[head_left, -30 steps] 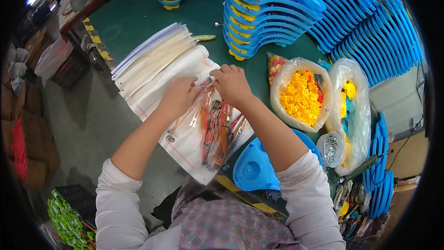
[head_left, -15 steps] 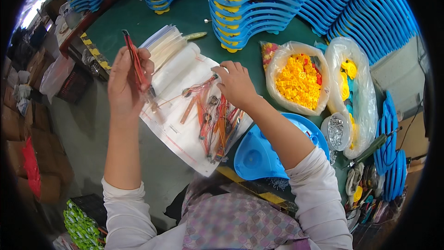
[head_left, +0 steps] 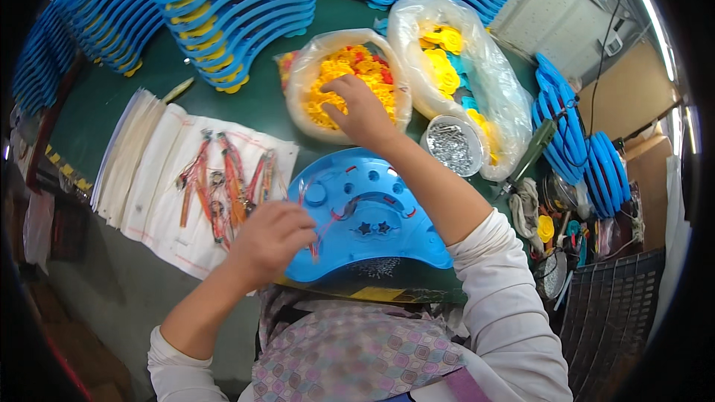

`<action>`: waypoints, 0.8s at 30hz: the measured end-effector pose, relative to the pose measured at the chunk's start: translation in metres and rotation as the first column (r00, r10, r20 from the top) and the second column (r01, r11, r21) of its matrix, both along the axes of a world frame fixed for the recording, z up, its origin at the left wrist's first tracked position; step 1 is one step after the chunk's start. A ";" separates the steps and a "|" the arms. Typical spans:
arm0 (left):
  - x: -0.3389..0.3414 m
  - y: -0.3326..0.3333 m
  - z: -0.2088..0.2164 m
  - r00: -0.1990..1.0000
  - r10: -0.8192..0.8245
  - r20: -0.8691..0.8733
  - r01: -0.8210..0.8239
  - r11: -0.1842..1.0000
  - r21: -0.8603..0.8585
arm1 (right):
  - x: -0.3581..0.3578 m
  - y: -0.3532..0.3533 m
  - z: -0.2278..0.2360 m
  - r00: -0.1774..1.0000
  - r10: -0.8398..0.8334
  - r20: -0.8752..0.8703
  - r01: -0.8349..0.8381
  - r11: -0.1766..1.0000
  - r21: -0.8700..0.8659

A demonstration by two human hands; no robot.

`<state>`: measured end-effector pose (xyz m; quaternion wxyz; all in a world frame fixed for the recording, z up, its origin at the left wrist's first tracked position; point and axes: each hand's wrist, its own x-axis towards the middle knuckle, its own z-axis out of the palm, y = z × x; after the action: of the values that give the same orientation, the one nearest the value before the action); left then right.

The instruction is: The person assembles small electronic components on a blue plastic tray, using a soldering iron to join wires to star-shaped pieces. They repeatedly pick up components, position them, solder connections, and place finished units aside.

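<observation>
My left hand (head_left: pixel 269 242) is closed, its fingers curled round thin red wires (head_left: pixel 313 247) at the left rim of a blue plastic shell (head_left: pixel 342 242). The shell lies hollow side up at the table's front edge, with star-shaped holes and more red wire inside. My right hand (head_left: pixel 356 110) is over a clear bag (head_left: pixel 301 108) of small yellow plastic parts (head_left: pixel 339 71), some red ones among them. Its fingers are apart, with nothing visible in them. Left of the shell, bundles of wired components (head_left: pixel 231 179) lie on white sheets (head_left: pixel 160 205).
Tall stacks of blue shells (head_left: pixel 246 18) line the back of the green table. Right of the parts bag stand a long plastic bag (head_left: pixel 495 78) with yellow and teal pieces and a tub of screws (head_left: pixel 452 147). A green electric screwdriver (head_left: pixel 532 150) rests at the right.
The view has turned right. My left hand has brought the red wires from above the sheets to the blue shell. My right hand has left the wire bundles for the yellow parts bag.
</observation>
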<state>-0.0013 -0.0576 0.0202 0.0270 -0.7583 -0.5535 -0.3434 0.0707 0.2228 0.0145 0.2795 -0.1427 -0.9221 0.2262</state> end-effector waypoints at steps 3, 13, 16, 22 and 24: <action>0.014 0.010 -0.018 0.994 -0.089 -0.059 0.079 0.986 -0.148 | 0.029 0.052 -0.010 0.988 -0.149 -0.046 0.146 0.987 -0.066; 0.020 0.023 -0.001 0.999 0.027 0.027 -0.022 0.980 -0.200 | 0.014 0.120 0.007 0.769 -0.361 0.527 0.147 0.903 0.405; 0.020 0.024 0.012 0.970 0.194 0.144 -0.202 0.978 0.049 | 0.015 0.128 0.006 0.742 -0.342 0.576 0.143 0.921 0.362; 0.036 0.013 -0.001 0.993 0.049 -0.106 -0.054 0.998 -0.040 | 0.030 0.125 0.001 0.849 -0.216 0.481 0.042 0.937 0.346; 0.031 0.012 -0.014 0.997 -0.044 -0.058 0.030 0.976 -0.216 | 0.037 0.131 -0.007 0.887 -0.184 0.423 0.016 0.928 0.371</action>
<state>0.0293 -0.0455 0.0059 -0.0444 -0.7773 -0.5721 -0.2579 0.1076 0.3537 0.0071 0.0910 -0.1863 -0.9783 0.0007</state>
